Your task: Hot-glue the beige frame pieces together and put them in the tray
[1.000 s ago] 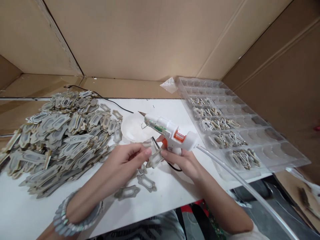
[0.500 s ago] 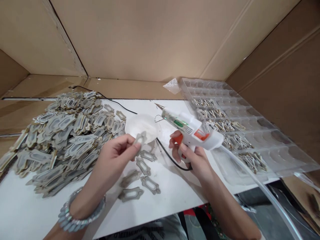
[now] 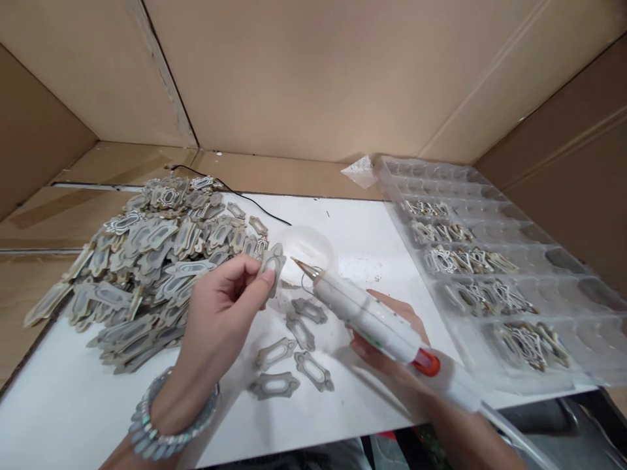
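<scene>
A small grey, flat, elongated frame piece with an oval opening (image 3: 275, 260) stands tilted above the table, pinched between the thumb and fingers of the left hand (image 3: 225, 307). Just beside it is the pointed metal nozzle of a white glue gun with a red-orange part on its body (image 3: 369, 313) — a small gap shows between tip and piece. The right hand (image 3: 386, 367) is closed around the gun, its grip partly hidden by the white body. Behind the nozzle sits a round, shallow white dish (image 3: 318, 245); nearer the person, five loose grey frame pieces (image 3: 313, 371) lie on the white tabletop (image 3: 235, 431). A large heap of similar grey pieces (image 3: 161, 261) covers the left side, and a thin black cable (image 3: 249, 199) runs behind it. On the right — beyond the gun — lies a clear plastic compartment tray (image 3: 539, 261), partly filled with pieces.
</scene>
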The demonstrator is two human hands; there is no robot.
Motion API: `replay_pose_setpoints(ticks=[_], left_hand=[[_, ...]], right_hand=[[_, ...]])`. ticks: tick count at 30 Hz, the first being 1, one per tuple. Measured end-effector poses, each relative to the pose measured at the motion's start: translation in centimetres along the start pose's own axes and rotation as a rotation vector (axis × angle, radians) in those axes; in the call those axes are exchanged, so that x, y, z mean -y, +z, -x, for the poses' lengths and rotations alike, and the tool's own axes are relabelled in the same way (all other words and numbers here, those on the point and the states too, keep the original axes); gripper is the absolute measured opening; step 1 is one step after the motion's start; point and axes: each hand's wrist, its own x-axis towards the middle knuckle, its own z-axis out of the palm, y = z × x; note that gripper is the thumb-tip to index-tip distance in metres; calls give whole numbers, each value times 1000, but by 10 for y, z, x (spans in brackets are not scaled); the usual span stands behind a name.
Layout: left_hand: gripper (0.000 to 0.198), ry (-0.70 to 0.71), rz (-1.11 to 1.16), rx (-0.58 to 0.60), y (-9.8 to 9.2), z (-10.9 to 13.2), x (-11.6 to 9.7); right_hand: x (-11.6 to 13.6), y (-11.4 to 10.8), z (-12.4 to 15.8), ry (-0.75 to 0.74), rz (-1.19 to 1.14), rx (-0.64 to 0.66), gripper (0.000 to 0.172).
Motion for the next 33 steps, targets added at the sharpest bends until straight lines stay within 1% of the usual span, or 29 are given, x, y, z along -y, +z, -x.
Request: replay_pose_setpoints(ticks=[3,6,11,14,17,27,33], left_hand=[[30,-11,-30,0,0,1,-1],[30,-23,-45,0,-1,3,-1],[30,-32,-58,-2,0,4,-1],[30,-47,-51,8,1,4,0],[30,-45,-55,5,2,4,-1],[30,-53,-55,1,2,5,-1],[31,-55,-72,-9,0,7,-3]], right_hand=[[3,-1,-1,-115,57,67,21],[4,-1,-3,-158,72,72,23],[0,1,-3,-194,72,72,19],[-2,3,-3,-199,59,72,13],[-3,3,-2,-200,50,70,11],[-2,-1,-4,-208,105,82,20],[0,2,-3,-177,82,62,21]])
